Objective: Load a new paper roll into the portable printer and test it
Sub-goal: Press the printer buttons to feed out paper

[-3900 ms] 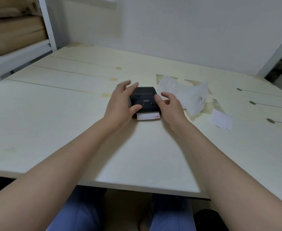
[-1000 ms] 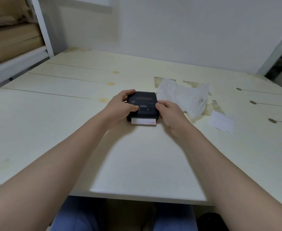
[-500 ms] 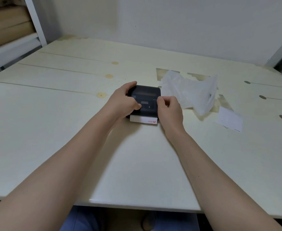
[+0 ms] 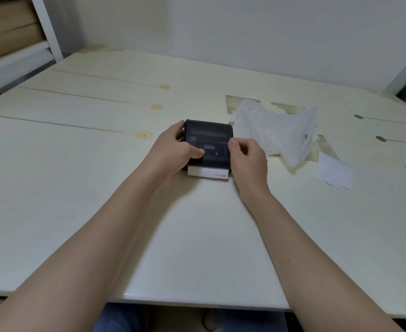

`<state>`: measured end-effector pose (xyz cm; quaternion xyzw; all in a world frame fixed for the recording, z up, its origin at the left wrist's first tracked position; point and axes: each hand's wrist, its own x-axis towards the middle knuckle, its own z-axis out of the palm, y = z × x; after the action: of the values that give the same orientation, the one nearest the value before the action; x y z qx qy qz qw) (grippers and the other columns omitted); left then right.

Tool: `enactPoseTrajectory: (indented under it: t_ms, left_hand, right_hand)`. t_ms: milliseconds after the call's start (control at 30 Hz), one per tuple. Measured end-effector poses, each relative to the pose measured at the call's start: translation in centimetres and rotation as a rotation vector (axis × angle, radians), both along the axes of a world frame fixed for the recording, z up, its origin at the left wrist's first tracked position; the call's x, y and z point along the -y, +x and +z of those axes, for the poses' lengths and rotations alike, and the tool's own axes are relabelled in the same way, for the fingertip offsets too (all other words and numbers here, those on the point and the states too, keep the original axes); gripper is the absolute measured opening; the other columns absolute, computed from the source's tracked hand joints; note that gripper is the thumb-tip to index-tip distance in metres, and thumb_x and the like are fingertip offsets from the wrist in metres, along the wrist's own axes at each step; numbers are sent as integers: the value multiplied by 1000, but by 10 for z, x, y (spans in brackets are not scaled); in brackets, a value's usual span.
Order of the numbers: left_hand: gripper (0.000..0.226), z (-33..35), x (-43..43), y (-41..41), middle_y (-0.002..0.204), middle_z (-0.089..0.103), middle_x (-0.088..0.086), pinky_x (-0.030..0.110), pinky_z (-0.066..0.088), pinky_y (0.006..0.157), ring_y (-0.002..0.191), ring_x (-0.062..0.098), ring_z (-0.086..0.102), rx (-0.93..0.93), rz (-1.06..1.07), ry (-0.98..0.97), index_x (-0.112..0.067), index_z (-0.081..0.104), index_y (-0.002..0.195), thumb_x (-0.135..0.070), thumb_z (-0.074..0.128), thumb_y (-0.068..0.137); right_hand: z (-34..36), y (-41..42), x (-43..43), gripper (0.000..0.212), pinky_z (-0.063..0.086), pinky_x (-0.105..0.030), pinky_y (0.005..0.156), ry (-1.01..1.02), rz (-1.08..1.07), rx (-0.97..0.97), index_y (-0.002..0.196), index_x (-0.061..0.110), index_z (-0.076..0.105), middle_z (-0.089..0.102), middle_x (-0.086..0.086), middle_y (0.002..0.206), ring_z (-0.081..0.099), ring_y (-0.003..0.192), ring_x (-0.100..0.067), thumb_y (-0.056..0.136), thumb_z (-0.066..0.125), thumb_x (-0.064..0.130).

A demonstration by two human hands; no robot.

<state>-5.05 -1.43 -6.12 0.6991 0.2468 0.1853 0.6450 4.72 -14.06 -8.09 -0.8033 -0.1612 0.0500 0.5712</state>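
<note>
Head cam looking down at my tabletop [image 4: 101,200], and the printer [image 4: 208,140] is the thing to steer by. It's a small black box sitting flat, roughly mid-tabletop, lid shut as far as I can see. My left hand [image 4: 173,152] is wrapped around the printer's left side, fingers curled behind the far corner and thumb laid across the front panel near the little buttons. My right hand [image 4: 247,159] sits against the printer's right edge, fingers curled in, thumb and forefinger pressed together at the top corner; can't tell whether they're pinching anything. A strip of white paper [image 4: 208,173] with a red logo pokes out of the printer's near edge and lies on the tabletop between my wrists. Just right of the printer there's a crumpled clear plastic bag [image 4: 276,130], touching or nearly touching it. Further right, past the bag, lies a loose white slip [image 4: 333,172]. Off to the printer's far left is a shelf [image 4: 12,58] with brown cardboard on it.
</note>
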Motion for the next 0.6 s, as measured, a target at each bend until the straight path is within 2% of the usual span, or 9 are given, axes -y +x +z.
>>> enactPoseTrajectory:
  t_ms: [100, 267, 400, 500, 600]
  left_hand:
    - [50, -2, -1, 0, 117, 71, -2, 37, 57, 91, 108, 21, 67, 22, -10, -14, -22, 64, 118, 2, 66, 74]
    - [54, -2, -1, 0, 117, 71, -4, 42, 55, 95, 108, 20, 68, 20, -11, -6, -25, 63, 119, -1, 68, 71]
    - [51, -2, -1, -1, 118, 70, -3, 36, 57, 91, 108, 19, 67, 35, -18, -13, -23, 63, 120, 3, 67, 76]
    - [51, -2, 0, -1, 118, 70, -3, 35, 57, 90, 109, 19, 67, 43, -15, -20, -23, 63, 120, 3, 67, 77]
    - [51, -2, 1, -2, 119, 69, -3, 31, 57, 87, 109, 19, 67, 54, -12, -28, -22, 62, 122, 3, 66, 78]
  right_hand:
    - [0, 0, 0, 21, 49, -24, 78, 8, -3, 4, 105, 20, 65, 64, 19, 92, 60, 89, 0, 94, 53, 33]
    - [-1, 0, 1, 20, 49, -23, 81, 33, -4, 11, 102, 20, 67, 65, 19, 90, 61, 89, 0, 94, 53, 32]
    - [-1, 1, 3, 22, 52, -28, 85, 34, -1, 17, 99, 19, 70, 70, 14, 94, 65, 93, -7, 94, 53, 32]
    - [-1, 2, 5, 25, 53, -31, 84, 16, 3, 41, 100, 17, 71, 72, 8, 97, 65, 94, -12, 96, 50, 30]
    - [-2, 4, 5, 27, 52, -28, 80, 8, 5, 60, 102, 18, 72, 72, 5, 98, 65, 94, -14, 97, 48, 29]
